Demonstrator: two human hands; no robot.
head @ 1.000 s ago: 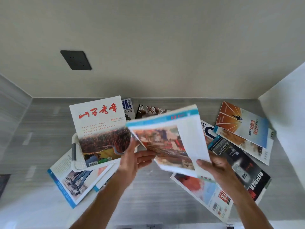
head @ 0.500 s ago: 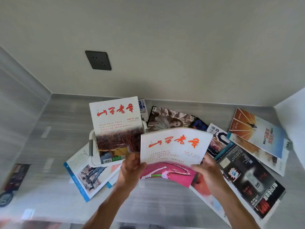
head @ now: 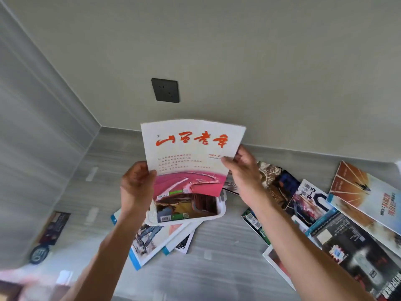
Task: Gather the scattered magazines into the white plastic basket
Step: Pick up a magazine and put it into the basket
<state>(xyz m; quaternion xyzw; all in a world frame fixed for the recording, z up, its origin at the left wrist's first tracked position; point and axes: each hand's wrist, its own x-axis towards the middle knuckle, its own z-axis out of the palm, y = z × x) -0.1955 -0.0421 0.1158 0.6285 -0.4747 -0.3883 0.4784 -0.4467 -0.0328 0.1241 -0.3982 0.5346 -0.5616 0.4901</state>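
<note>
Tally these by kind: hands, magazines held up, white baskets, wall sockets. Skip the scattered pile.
Hands: 2, left hand and right hand
Held magazine: 1
White basket: 1
Wall socket: 1
Total: 5

The setting was an indoor room, probably domestic; its exact type could not be determined. Indicators were a plain beige wall [head: 238, 51] with a dark socket [head: 165, 90], grey wood-grain floor [head: 217, 268], and scattered magazines [head: 355, 253].
</note>
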